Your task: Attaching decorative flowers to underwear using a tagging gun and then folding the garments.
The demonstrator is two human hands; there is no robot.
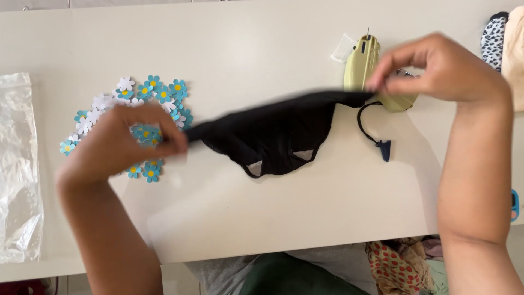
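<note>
1. While the black fabric piece [273, 134] hangs stretched above the white table [245, 43], I see my left hand [123, 145] pinching its left end, fingers closed tight on the cloth.
2. My right hand [442, 68] pinches the fabric's right end between thumb and fingertips, the other fingers loosely curled.
3. The left hand hovers over a heap of blue and white paper flowers [134, 104].
4. Just behind the right hand lies a pale green tagging gun [363, 63], its black cord [368, 128] trailing toward me.
5. A clear plastic bag [19, 164] lies at the far left.
</note>
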